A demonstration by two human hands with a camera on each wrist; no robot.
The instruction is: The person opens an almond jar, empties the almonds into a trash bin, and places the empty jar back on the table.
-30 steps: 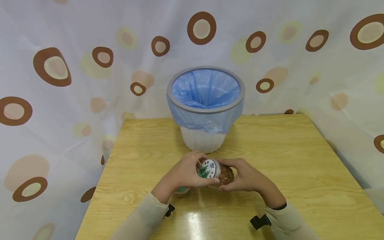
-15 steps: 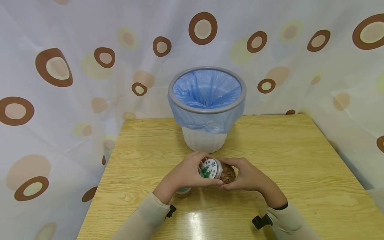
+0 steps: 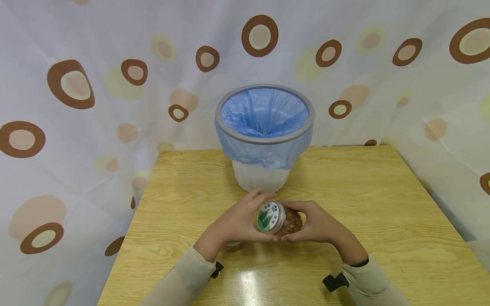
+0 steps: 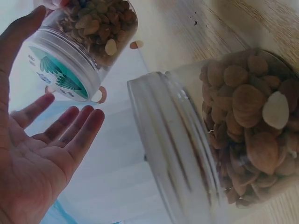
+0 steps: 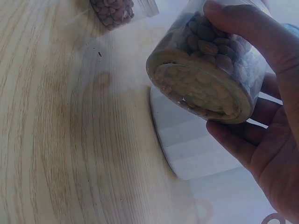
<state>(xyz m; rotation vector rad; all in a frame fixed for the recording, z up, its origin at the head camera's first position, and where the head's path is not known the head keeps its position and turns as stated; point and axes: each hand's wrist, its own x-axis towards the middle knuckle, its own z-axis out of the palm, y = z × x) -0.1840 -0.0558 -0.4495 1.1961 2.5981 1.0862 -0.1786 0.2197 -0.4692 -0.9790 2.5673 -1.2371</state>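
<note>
A clear plastic jar of brown nuts [image 3: 290, 224] is tilted, its white lid with a green leaf print [image 4: 56, 72] turned toward my left hand [image 3: 237, 221]. My right hand [image 3: 320, 223] grips the jar near its base, thumb on one side and fingers on the other, as the right wrist view shows. The left fingers [image 4: 81, 135] are spread and loosely bent, apart from the lid, with the thumb close to its edge. A second lidded jar of similar nuts [image 4: 247, 126] stands on the table, mostly hidden under the left wrist in the head view.
Behind the hands, a white bin [image 3: 262, 176] with a grey rim and blue bag liner [image 3: 264, 112] stands on the wooden table [image 3: 363, 191]. A patterned curtain [image 3: 153, 25] surrounds the table at the back and sides.
My left fingers have opened away from the lid they were around. The right hand keeps its grip on the jar, nearly in the same place.
</note>
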